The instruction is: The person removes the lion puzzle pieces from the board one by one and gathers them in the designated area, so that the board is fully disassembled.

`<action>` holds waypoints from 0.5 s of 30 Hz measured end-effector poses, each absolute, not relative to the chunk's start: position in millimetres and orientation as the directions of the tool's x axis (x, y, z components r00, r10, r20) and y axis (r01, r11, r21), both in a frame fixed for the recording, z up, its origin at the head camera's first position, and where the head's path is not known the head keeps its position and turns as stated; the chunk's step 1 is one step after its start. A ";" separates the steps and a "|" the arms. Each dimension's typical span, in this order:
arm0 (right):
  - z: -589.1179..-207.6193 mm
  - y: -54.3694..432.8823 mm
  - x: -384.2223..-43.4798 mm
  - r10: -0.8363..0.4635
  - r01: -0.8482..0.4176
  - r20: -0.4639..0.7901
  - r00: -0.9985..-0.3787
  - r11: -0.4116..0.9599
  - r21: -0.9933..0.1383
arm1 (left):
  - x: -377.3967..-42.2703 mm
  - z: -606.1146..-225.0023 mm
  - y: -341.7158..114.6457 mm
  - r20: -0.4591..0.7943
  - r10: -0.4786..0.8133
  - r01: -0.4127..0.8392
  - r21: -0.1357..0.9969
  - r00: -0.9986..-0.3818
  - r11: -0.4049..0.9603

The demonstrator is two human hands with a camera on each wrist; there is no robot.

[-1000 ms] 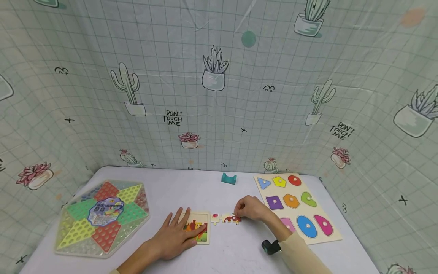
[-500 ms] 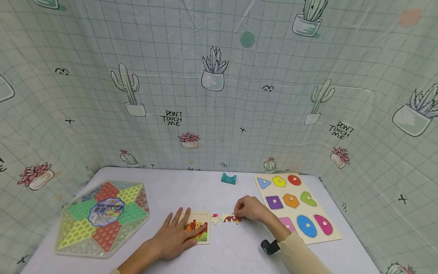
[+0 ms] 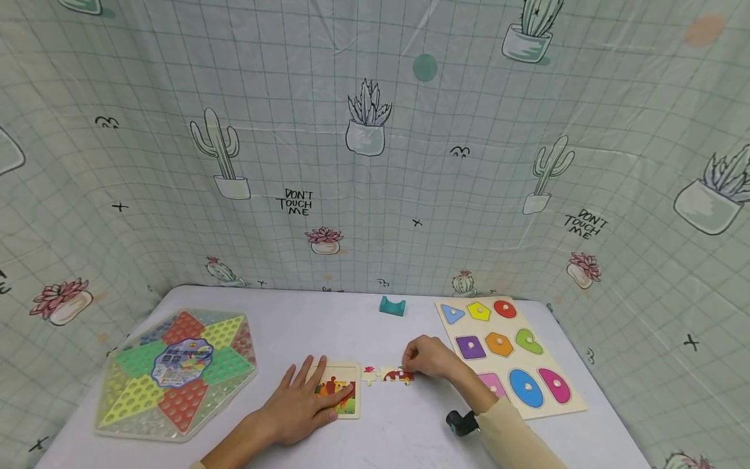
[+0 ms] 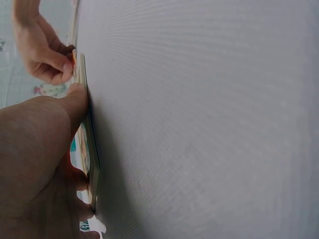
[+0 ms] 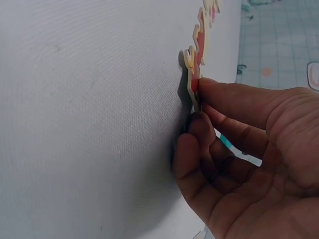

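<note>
My left hand (image 3: 297, 404) lies spread with straight fingers over a small wooden jigsaw tray (image 3: 340, 367), hiding its left part. A colourful picture fills the tray's lower part. My right hand (image 3: 432, 357) pinches the end of a red-and-cream jigsaw piece (image 5: 195, 74) between thumb and fingers, just at the tabletop. A second red-marked piece (image 3: 389, 374) adjoins it on the left. Between that one and the tray lies a piece with a pink patch (image 3: 369, 374). In the left wrist view the thumb (image 4: 76, 102) rests on the tray's edge.
A Chinese checkers board (image 3: 181, 361) in clear wrap lies at the left. On the right is a wooden shape board (image 3: 510, 352) with knobbed pieces. A teal curved block (image 3: 392, 306) stands at the back, and a black object (image 3: 463, 423) sits by the right forearm.
</note>
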State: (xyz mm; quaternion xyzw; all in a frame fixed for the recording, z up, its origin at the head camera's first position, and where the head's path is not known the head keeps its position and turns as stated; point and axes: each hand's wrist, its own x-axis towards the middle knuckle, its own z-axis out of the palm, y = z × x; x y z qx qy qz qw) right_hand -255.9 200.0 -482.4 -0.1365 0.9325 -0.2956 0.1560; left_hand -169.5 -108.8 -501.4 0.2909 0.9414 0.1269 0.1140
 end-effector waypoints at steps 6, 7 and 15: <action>-482.5 200.0 -256.1 -0.348 -0.158 -0.216 -0.912 0.785 -0.599 | -169.7 -502.4 -109.1 -0.132 0.579 0.523 0.304 -0.805 0.796; -482.7 200.2 -256.3 -0.351 -0.159 -0.216 -0.911 0.783 -0.601 | -169.7 -502.6 -109.1 -0.131 0.579 0.524 0.303 -0.805 0.796; -486.6 200.9 -256.8 -0.389 -0.195 -0.201 -0.899 0.766 -0.612 | -169.7 -501.9 -109.0 -0.106 0.578 0.533 0.284 -0.809 0.797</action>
